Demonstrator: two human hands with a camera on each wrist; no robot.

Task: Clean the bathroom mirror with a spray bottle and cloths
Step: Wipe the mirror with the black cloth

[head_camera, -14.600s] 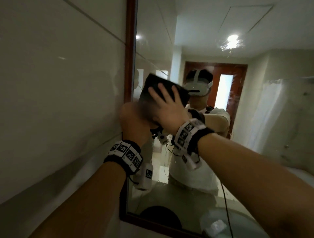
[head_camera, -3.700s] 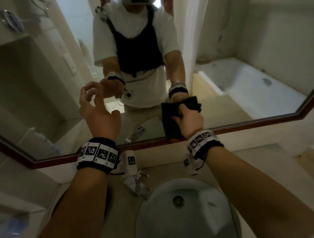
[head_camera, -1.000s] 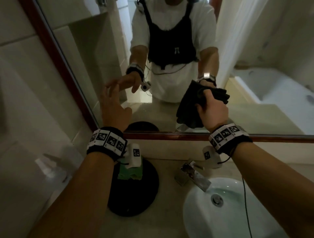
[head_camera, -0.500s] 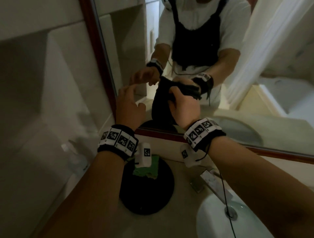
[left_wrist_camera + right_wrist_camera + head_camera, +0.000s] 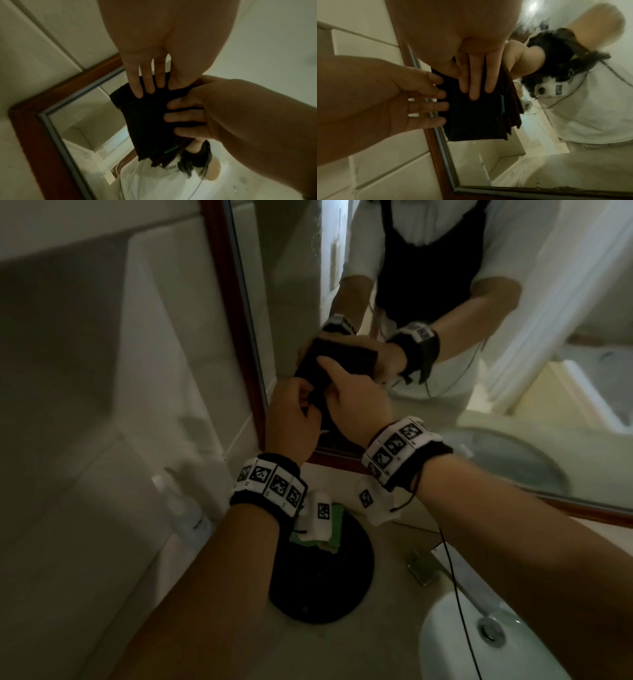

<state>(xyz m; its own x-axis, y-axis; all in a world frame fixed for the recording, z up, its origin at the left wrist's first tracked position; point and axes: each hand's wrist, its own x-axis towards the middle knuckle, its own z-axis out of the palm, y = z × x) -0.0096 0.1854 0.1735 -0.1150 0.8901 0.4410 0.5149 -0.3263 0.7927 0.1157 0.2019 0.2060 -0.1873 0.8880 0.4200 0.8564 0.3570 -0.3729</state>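
A dark folded cloth (image 5: 317, 392) is held up in front of the lower left corner of the wood-framed mirror (image 5: 291, 285). My left hand (image 5: 301, 405) pinches its left edge with curled fingers. My right hand (image 5: 342, 392) grips its right side, thumb laid across the top. In the left wrist view my left hand (image 5: 149, 88) lays its fingers on the cloth (image 5: 149, 121), and my right hand (image 5: 181, 119) comes in from the right. In the right wrist view my right hand (image 5: 474, 89) lies on the cloth (image 5: 474, 121), with my left hand (image 5: 433, 100) at its edge.
Below the hands, a black round dish (image 5: 322, 583) on the counter holds a green cloth (image 5: 334, 529). A white bottle (image 5: 181, 508) stands against the tiled wall on the left. The tap (image 5: 424, 570) and the white basin (image 5: 479, 648) are at lower right.
My left hand, open and apart from the cloth before, has come across and taken hold of it. Both hands have drawn together near the mirror's lower left corner.
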